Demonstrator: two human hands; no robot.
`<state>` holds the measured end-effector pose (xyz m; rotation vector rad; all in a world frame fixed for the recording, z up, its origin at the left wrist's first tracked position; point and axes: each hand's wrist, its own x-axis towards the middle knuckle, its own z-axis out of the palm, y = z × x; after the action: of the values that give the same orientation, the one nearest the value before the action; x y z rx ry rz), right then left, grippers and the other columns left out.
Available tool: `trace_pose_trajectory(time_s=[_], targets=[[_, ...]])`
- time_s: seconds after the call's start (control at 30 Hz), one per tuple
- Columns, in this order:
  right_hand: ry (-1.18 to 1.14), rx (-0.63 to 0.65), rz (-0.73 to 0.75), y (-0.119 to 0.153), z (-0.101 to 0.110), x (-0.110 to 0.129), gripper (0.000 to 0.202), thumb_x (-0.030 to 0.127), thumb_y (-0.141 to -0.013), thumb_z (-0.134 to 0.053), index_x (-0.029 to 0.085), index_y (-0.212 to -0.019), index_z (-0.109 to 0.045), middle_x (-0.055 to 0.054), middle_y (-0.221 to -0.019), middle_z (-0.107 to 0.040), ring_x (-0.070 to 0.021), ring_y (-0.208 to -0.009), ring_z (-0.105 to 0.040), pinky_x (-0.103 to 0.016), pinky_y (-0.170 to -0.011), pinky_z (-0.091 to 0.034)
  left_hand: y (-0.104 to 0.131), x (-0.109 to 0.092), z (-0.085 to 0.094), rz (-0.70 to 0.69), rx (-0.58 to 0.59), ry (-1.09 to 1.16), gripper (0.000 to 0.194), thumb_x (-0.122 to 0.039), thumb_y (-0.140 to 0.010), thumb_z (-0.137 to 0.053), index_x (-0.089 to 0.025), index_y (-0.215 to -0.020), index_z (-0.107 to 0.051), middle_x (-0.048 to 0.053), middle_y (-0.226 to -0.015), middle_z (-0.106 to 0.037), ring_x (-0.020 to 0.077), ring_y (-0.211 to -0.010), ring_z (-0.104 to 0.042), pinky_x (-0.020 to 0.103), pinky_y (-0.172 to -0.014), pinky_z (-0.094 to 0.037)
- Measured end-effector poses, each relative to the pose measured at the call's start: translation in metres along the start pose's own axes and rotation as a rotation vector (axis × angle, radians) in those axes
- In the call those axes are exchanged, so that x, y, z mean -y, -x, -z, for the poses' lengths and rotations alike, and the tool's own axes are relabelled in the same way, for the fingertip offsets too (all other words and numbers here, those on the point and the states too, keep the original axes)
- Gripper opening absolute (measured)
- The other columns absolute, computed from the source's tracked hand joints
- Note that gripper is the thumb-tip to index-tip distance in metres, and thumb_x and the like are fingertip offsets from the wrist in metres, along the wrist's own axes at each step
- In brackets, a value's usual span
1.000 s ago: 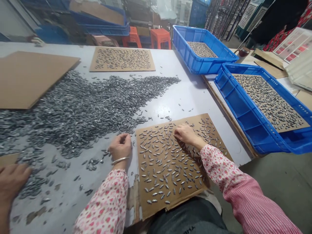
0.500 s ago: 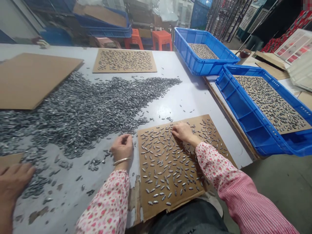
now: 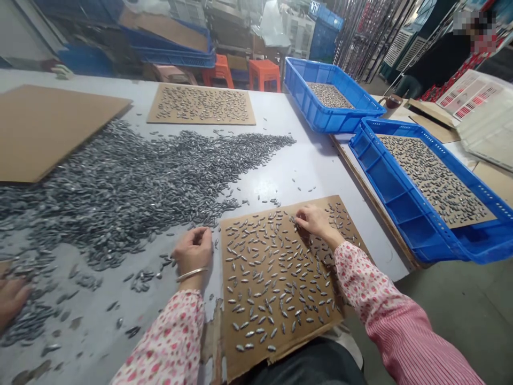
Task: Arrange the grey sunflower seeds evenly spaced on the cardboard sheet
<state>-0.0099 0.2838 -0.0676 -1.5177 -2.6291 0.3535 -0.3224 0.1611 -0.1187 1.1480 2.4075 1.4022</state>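
Observation:
My left hand (image 3: 193, 250), fingers curled closed, rests on the white table between the heap of small grey metal pieces (image 3: 140, 182) and a cardboard sheet (image 3: 248, 355). What it holds, if anything, is hidden. Over the upper part of the sheet, my right hand (image 3: 315, 220) has its fingertips pinched at the small metal pieces; whether one is between them is too small to tell. Many spindle-shaped pieces lie spread out singly on this sheet. A few loose pieces (image 3: 142, 280) are left of my left wrist.
Another person's hand (image 3: 14, 299) is at the left edge. A plain cardboard sheet (image 3: 52, 128) overlaps the heap. A filled sheet (image 3: 200, 104) lies at the back. Two blue crates (image 3: 328, 117) with filled sheets stand right. A person in black (image 3: 436, 59) is behind.
My right hand has moved right across the sheet, keeping its pinch. My left hand stays closed beside the sheet. The other person's hand has drawn back toward the left edge. The view has shifted slightly.

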Motion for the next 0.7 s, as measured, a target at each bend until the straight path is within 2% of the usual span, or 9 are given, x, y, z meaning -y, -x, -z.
trace_pose_trajectory(time_s=[0.17,0.33,0.5,0.7], targets=[[0.028,-0.024,0.039,-0.007,-0.016,0.015,0.017,0.034,-0.087,-0.057,0.02,-0.093,-0.065,-0.007,-0.097,-0.058,-0.0184,-0.095,-0.049,-0.029,-0.076,-0.038,0.0,-0.006,0.002,-0.006,-0.01,0.003,0.027,-0.039,-0.071,-0.054,-0.016,-0.078,-0.067,0.003,-0.069,-0.062,0.0134,-0.059,-0.053,0.027,-0.065,-0.046],[0.028,-0.01,0.154,-0.004,-0.008,0.03,0.012,0.024,-0.088,-0.055,0.018,-0.09,-0.066,-0.007,-0.096,-0.058,-0.0183,-0.094,-0.049,-0.028,-0.076,-0.038,-0.001,-0.004,0.002,-0.028,-0.01,0.012,0.027,-0.039,-0.072,-0.053,-0.016,-0.077,-0.066,0.003,-0.068,-0.061,0.0135,-0.059,-0.052,0.027,-0.065,-0.046],[0.0,0.044,0.259,0.002,-0.004,0.029,0.012,0.022,-0.088,-0.056,0.018,-0.087,-0.067,-0.006,-0.092,-0.061,-0.0171,-0.09,-0.05,-0.028,-0.076,-0.038,-0.001,0.005,-0.001,-0.049,-0.001,0.001,0.026,-0.038,-0.073,-0.054,-0.017,-0.078,-0.067,0.002,-0.069,-0.061,0.013,-0.059,-0.052,0.026,-0.064,-0.044],[-0.089,-0.061,0.12,-0.003,-0.007,0.017,0.014,0.027,-0.089,-0.055,0.017,-0.087,-0.065,-0.005,-0.09,-0.061,-0.0158,-0.088,-0.052,-0.028,-0.076,-0.038,0.0,0.007,-0.002,-0.052,-0.015,0.003,0.024,-0.036,-0.073,-0.055,-0.016,-0.078,-0.067,0.002,-0.067,-0.061,0.0126,-0.06,-0.052,0.025,-0.063,-0.043]])
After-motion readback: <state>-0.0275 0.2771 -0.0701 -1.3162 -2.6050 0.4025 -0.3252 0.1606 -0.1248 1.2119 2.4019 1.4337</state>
